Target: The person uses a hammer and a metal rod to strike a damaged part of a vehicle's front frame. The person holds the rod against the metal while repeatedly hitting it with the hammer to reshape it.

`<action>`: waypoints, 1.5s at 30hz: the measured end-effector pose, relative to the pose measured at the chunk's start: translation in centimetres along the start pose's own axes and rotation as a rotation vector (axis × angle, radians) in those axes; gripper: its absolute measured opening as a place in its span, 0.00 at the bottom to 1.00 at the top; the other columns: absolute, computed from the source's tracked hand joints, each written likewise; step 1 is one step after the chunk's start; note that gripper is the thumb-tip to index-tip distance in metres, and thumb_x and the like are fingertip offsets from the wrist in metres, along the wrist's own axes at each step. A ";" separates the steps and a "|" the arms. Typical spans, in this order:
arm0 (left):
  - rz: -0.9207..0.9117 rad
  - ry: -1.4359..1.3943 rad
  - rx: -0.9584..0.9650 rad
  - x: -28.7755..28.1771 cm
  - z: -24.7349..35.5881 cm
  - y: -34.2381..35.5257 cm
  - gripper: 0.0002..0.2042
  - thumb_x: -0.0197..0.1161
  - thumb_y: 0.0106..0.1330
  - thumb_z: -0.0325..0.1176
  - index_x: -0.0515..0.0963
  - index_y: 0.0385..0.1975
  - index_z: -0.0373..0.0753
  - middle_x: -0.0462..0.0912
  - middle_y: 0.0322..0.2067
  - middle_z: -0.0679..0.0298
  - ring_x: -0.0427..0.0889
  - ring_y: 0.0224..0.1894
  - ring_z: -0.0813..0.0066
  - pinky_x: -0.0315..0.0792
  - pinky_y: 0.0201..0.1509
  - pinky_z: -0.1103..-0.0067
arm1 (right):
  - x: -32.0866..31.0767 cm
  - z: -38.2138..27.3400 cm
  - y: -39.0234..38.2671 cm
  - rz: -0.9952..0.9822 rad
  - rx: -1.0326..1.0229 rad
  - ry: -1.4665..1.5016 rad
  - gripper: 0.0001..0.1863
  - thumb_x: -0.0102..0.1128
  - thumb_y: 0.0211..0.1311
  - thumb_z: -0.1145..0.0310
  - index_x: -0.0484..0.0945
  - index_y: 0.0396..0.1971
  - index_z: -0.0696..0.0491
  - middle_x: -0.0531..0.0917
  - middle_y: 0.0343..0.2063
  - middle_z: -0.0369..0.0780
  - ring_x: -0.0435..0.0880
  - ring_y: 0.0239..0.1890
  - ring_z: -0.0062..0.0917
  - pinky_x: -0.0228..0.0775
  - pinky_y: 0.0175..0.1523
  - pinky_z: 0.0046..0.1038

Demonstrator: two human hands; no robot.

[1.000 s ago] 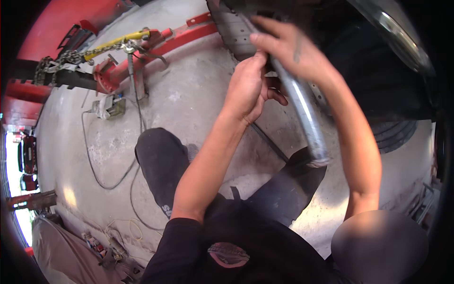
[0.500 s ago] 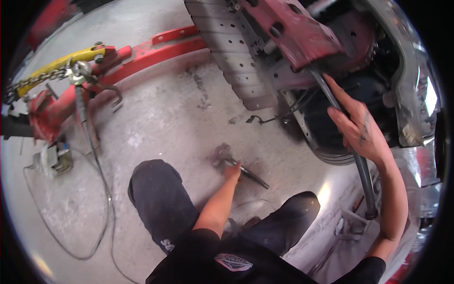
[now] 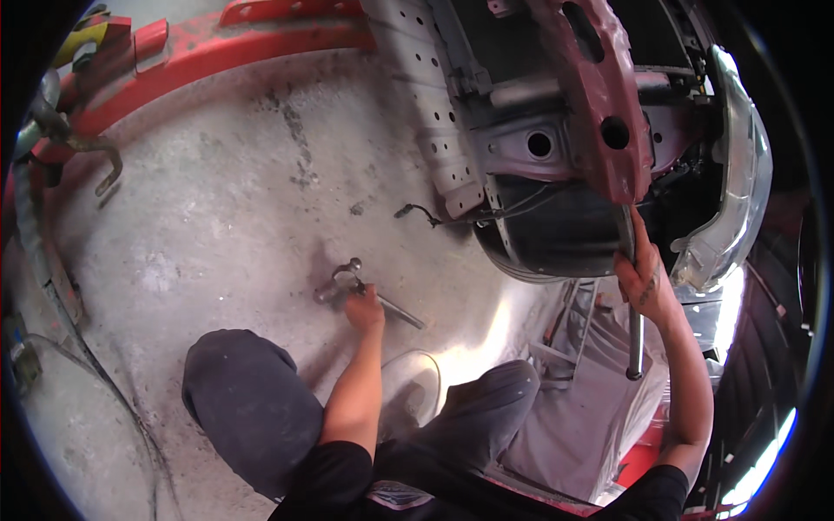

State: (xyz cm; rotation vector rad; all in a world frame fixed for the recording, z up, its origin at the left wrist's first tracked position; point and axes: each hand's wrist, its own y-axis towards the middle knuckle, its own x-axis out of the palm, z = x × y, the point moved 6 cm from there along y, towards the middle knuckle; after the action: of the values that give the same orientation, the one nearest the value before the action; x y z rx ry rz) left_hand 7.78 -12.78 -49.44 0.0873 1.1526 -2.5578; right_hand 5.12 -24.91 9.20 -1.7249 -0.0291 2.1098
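My left hand is closed round the handle of a hammer, low over the concrete floor. Its metal head shows just beyond my fingers, and the dark handle sticks out to the right. On the right, my right hand grips a long metal pry bar that hangs nearly upright. The bar's upper end meets the lower end of a dark red, dented metal rail on a car's stripped front. Whether it reaches inside the rail is hidden. My right index finger lies along the bar, close under the rail's edge.
A grey perforated panel stands left of the rail, a loose cable beneath it. A clear headlamp sits to its right. Red steel beam and hook lie at far left. Grey cloth covers something lower right.
The view has shifted toward the rail. The pry bar, slanted before, now stands nearly upright, and my right hand has moved with it. My left hand still holds the hammer.
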 end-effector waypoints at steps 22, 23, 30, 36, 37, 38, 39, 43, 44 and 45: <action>-0.620 -1.048 0.407 -20.5 34.8 -4.7 0.17 0.47 0.80 0.50 0.66 0.42 0.40 0.71 0.25 0.67 0.70 0.18 0.80 0.70 0.22 0.79 | 1.5 1.1 0.5 0.100 -0.174 -0.072 0.39 0.51 0.54 0.78 0.56 0.70 0.58 0.79 0.23 0.56 0.81 0.30 0.56 0.73 0.38 0.45; -0.687 -1.093 0.407 -21.0 35.2 -5.2 0.13 0.49 0.79 0.45 0.65 0.46 0.41 0.72 0.25 0.66 0.71 0.18 0.81 0.71 0.20 0.80 | 1.8 1.8 0.6 0.097 -0.185 -0.083 0.39 0.51 0.54 0.78 0.56 0.70 0.58 0.79 0.23 0.56 0.81 0.30 0.56 0.73 0.38 0.45; -1.242 -1.387 0.401 -19.9 38.3 -9.3 0.18 0.50 0.80 0.52 0.65 0.50 0.42 0.73 0.28 0.65 0.73 0.18 0.82 0.68 0.15 0.83 | 2.6 0.9 -1.0 0.095 -0.109 0.054 0.22 0.51 0.68 0.73 0.65 0.60 0.56 0.72 0.14 0.36 0.72 0.13 0.20 0.62 0.19 0.27; -0.957 -1.335 0.431 -14.6 38.4 -8.8 0.24 0.46 0.79 0.59 0.66 0.43 0.40 0.72 0.23 0.67 0.70 0.16 0.80 0.66 0.15 0.80 | 1.0 3.8 -0.8 0.057 -0.051 -0.071 0.22 0.49 0.60 0.72 0.66 0.55 0.56 0.79 0.22 0.49 0.81 0.25 0.49 0.73 0.35 0.43; -0.945 -1.285 0.301 -13.6 37.2 -9.4 0.24 0.45 0.79 0.59 0.66 0.41 0.40 0.71 0.21 0.67 0.69 0.15 0.80 0.66 0.15 0.79 | 1.1 3.5 -0.8 0.043 -0.047 -0.030 0.23 0.48 0.56 0.74 0.66 0.55 0.56 0.79 0.22 0.49 0.81 0.25 0.48 0.74 0.35 0.43; -0.930 -1.233 0.174 -12.5 36.0 -9.7 0.24 0.45 0.79 0.59 0.66 0.40 0.41 0.70 0.20 0.67 0.69 0.14 0.80 0.65 0.14 0.79 | 1.3 3.7 -0.7 0.040 -0.046 -0.034 0.23 0.48 0.56 0.74 0.66 0.55 0.56 0.79 0.22 0.49 0.81 0.25 0.48 0.74 0.35 0.43; -0.991 -1.276 0.079 -11.3 35.5 -10.0 0.23 0.45 0.79 0.59 0.65 0.38 0.42 0.69 0.18 0.67 0.68 0.14 0.79 0.64 0.14 0.79 | 1.3 3.9 -0.7 0.038 -0.037 -0.038 0.23 0.48 0.56 0.75 0.65 0.55 0.56 0.78 0.22 0.49 0.82 0.26 0.47 0.74 0.34 0.42; -1.231 -1.385 -0.051 -8.7 35.4 -11.7 0.25 0.46 0.77 0.63 0.65 0.37 0.44 0.67 0.18 0.68 0.66 0.13 0.78 0.62 0.14 0.78 | 1.5 3.4 -0.5 0.020 -0.023 -0.045 0.24 0.48 0.57 0.77 0.65 0.56 0.59 0.77 0.21 0.47 0.82 0.25 0.42 0.73 0.33 0.40; -1.231 -1.384 -0.054 -8.4 35.3 -12.0 0.25 0.46 0.77 0.63 0.65 0.37 0.44 0.67 0.18 0.68 0.66 0.13 0.78 0.62 0.14 0.78 | 1.6 3.2 -0.5 0.015 -0.079 -0.052 0.25 0.48 0.57 0.77 0.64 0.57 0.60 0.77 0.21 0.47 0.82 0.24 0.41 0.73 0.33 0.40; -1.284 -1.462 -0.169 -8.1 35.3 -12.4 0.26 0.44 0.77 0.65 0.65 0.36 0.45 0.65 0.17 0.69 0.65 0.13 0.78 0.61 0.14 0.78 | 1.7 3.5 -0.4 -0.003 -0.057 -0.017 0.26 0.48 0.57 0.77 0.64 0.59 0.61 0.78 0.21 0.47 0.82 0.23 0.39 0.73 0.32 0.39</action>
State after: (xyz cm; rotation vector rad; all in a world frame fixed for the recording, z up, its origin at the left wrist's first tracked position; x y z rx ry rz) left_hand 14.22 -28.94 -15.33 -2.6763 0.7077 -2.0221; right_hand 1.72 -23.13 8.56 -1.7379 -0.0971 2.1411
